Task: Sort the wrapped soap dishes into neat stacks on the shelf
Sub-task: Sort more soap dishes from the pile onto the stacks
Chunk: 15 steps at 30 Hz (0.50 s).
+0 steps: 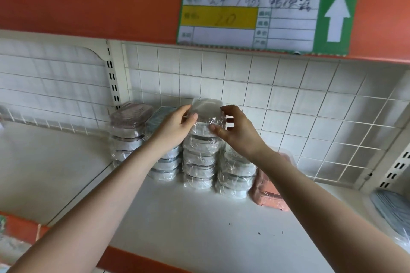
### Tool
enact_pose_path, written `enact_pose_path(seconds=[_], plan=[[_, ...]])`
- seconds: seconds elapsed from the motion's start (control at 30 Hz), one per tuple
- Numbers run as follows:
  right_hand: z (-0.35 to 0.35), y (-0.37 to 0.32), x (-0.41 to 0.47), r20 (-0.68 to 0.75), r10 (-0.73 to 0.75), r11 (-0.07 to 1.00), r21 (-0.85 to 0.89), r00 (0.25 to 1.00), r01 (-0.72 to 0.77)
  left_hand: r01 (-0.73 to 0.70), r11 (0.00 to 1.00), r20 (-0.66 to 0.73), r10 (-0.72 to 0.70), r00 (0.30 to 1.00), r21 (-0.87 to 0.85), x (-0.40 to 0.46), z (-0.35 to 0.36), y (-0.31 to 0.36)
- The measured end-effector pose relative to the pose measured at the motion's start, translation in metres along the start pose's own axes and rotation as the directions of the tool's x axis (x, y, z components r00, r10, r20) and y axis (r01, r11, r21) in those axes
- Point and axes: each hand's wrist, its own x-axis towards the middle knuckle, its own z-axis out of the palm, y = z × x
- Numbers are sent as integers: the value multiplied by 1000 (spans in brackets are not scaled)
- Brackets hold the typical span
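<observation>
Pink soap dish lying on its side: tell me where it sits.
The pink soap dish leans on the white shelf, right of the wrapped stacks, below the right hand.

A price label stood on the orange front edge of the upper shelf. Its yellow field bore a handwritten "20"; the top line's handwriting included "903", the rest illegible. A white up-arrow filled its green right end.
</observation>
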Motion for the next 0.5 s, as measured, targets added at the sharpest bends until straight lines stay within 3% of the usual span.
enact_pose_path(seconds=[0.33,0.5], plan=[[-21,-5,8,154,-12,991,-132,988,33,-58,982,-34,65,997,181,-1,2,4],[-14,-4,8,122,-34,976,-209,992,59,-45,969,11,44,999,244,-2,0,3]])
